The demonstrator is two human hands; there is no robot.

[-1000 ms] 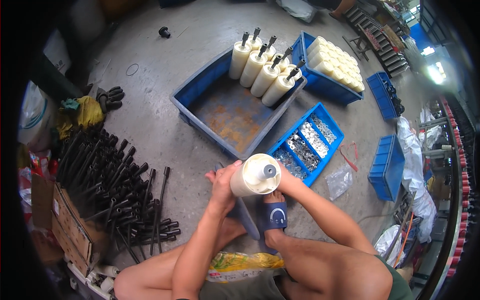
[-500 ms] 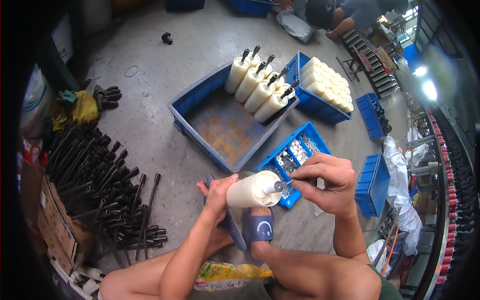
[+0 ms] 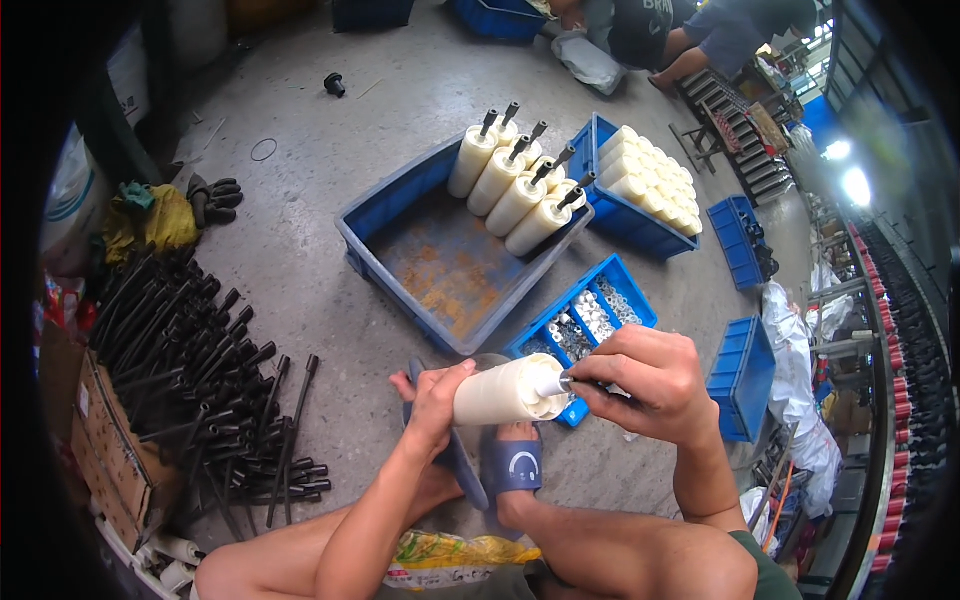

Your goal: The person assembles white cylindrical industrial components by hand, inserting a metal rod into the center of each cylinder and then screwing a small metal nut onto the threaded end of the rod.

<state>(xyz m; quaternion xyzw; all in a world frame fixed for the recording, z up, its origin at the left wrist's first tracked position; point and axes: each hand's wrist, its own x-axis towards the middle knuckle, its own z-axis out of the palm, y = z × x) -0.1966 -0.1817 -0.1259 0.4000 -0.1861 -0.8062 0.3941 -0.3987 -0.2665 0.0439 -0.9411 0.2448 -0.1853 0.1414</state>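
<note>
My left hand is wrapped round a cream plastic roller, which lies nearly level above my feet with its open end to the right. A white sleeve sticks out from the middle of that end. There, the fingertips of my right hand pinch a small metal piece against the sleeve's tip; its exact kind is hidden by the fingers. Just beyond the roller is a blue divided tray with small white and metal parts.
Finished-looking rollers with black shafts stand in a large blue crate. Behind it another blue crate holds stacked cream rollers. Black shafts are heaped at left beside a cardboard box. A person crouches at the far right.
My right hand has moved slightly left and down, bringing the small metal piece from just off the roller's end onto its tip. My left hand keeps its hold.
</note>
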